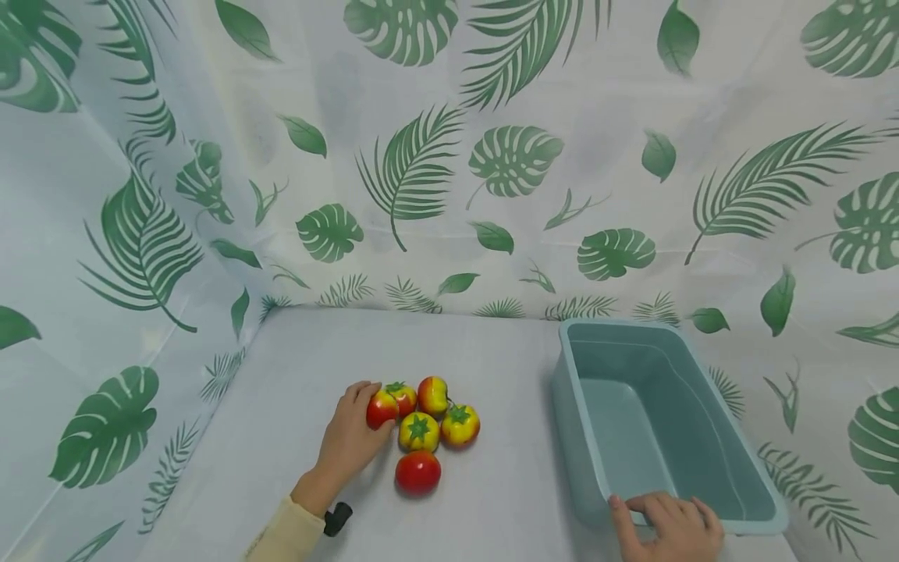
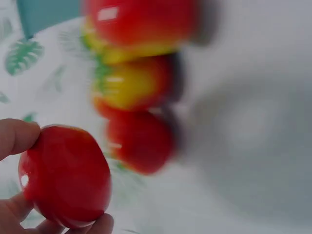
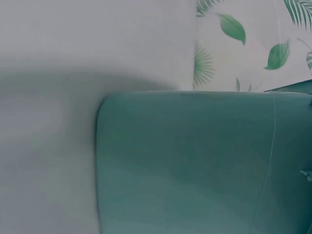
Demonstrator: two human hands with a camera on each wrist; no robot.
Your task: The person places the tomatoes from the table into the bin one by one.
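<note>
My left hand (image 1: 354, 433) holds a glossy red tomato (image 2: 66, 175) between thumb and fingertips, at the left end of a group of fruit. In the left wrist view it appears apart from the blurred fruit behind it. Beside it lie several red-and-yellow tomatoes (image 1: 419, 432) with green star-shaped tops, and a red-and-yellow fruit (image 1: 433, 396) with a dark stem. A plain red tomato (image 1: 417, 473) is nearest to me. At the right, my right hand (image 1: 670, 531) grips the near rim of a blue-green plastic bin (image 1: 586, 437). In the right wrist view only the bin's side shows, no fingers.
The bin stands on the right of the white-covered table (image 1: 506, 499), its visible inside bare. A white sheet (image 1: 421, 179) with green leaf prints hangs behind and at the left. A dark strap piece (image 1: 339, 519) sits at my left wrist.
</note>
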